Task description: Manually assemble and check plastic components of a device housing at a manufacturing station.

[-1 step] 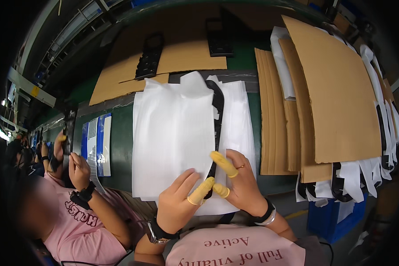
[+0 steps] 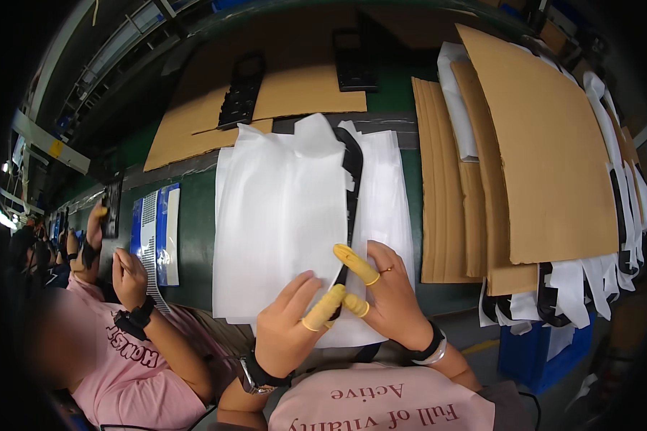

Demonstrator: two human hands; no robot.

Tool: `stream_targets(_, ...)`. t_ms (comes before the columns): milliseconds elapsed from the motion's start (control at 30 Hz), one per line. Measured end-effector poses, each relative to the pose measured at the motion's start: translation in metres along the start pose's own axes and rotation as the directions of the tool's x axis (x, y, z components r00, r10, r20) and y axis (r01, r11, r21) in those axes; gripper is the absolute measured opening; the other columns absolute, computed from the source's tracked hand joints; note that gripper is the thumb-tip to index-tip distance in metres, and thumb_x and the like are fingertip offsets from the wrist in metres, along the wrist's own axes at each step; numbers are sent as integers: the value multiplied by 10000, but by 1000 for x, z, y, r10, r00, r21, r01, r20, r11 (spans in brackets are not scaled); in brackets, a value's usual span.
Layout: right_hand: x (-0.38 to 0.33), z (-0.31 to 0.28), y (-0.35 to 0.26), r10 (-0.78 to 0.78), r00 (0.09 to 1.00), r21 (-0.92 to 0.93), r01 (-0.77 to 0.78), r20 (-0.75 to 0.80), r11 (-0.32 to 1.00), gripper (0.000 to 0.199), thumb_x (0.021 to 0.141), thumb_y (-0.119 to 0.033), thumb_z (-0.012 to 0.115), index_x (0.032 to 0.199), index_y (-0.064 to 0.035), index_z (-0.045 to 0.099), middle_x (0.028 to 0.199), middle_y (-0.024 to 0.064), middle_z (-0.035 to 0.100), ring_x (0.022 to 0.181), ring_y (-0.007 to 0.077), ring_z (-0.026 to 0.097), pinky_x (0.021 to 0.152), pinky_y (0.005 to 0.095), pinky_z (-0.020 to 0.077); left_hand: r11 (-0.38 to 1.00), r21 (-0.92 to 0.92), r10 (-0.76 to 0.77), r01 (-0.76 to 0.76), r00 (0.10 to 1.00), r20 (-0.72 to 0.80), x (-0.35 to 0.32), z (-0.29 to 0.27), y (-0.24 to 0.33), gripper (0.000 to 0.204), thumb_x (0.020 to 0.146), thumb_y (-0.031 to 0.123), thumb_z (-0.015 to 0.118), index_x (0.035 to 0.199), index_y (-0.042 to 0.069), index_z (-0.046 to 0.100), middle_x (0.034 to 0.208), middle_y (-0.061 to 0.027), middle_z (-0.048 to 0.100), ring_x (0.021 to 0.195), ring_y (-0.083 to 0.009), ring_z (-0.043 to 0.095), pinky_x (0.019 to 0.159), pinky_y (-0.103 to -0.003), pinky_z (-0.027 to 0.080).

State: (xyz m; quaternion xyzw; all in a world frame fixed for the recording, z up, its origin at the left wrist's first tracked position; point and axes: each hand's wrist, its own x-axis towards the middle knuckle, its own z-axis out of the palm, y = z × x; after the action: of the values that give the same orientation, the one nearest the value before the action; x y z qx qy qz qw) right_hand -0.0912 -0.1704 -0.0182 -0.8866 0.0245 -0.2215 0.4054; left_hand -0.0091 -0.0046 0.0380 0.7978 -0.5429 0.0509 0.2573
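Far left of the hands, a neighbour in a pink shirt holds both hands up over a blue and white package lying flat on the green bench. Above that, a brown cardboard sheet carries a black part.

The left hand rests on the near edge of the white foam bag, fingers loosely curled, its yellow-capped forefinger pressing the bag's lower right corner. The right hand meets it there: two yellow-capped fingers are spread, one lying on the black frame, the other tucked against the left forefinger. Whether they pinch the bag's edge cannot be told.

The bag is thin, matt and rectangular, wrinkled at its far end, lying on more white sheets straight ahead of the hands. The frame is a narrow, curved black strip showing along the bag's right edge.

Right of the hands stand cardboard sheets stacked on edge, with wrapped black parts beneath and a blue crate lower down.
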Motion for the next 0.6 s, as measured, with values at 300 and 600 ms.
stream_targets(300, 2, 8, -9, 115, 993, -132, -117, -21, 984, 399, 804, -279, 658, 1126, -47, 617, 1256, 194, 459, 1170, 343, 445, 976, 411, 377, 790, -31, -587, 612, 741, -327, -12, -16, -24, 510, 710, 113, 745, 1125, -17, 478, 1073, -170, 500, 997, -319, 485, 907, -385, 386)
stream_targets(600, 2, 9, -9, 163, 987, -118, -161, 10, 980, 410, 748, -260, 702, 1119, -103, 625, 1254, 165, 446, 1166, 337, 447, 967, 408, 392, 720, -155, -686, 676, 727, -13, -20, -37, -49, 298, 744, 147, 725, 784, -8, 473, 756, -95, 430, 651, -230, 431, 639, -321, 396)
